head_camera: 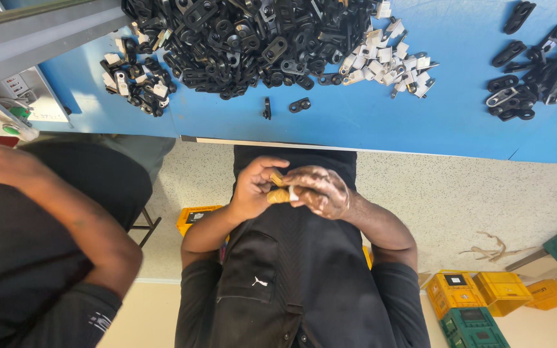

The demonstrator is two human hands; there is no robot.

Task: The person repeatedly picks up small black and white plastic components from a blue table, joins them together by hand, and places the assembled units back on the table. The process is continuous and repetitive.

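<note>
My two hands meet in front of my black shirt, below the edge of the blue table (356,122). My left hand (253,188) and my right hand (320,191) both pinch a small tan piece (278,193) with a bit of white at its end. The fingers of both hands curl round it, and what it is cannot be told. On the table above lies a big heap of black plastic clips (240,38). A smaller heap of white clips (391,61) lies to its right. Two loose black clips (299,104) lie nearest to my hands.
Another person's arm (78,225) and dark shirt fill the left side. A grey machine frame (33,32) with red and green buttons stands at the far left. More black clips (530,77) lie at the right. Yellow and green crates (478,299) stand on the floor.
</note>
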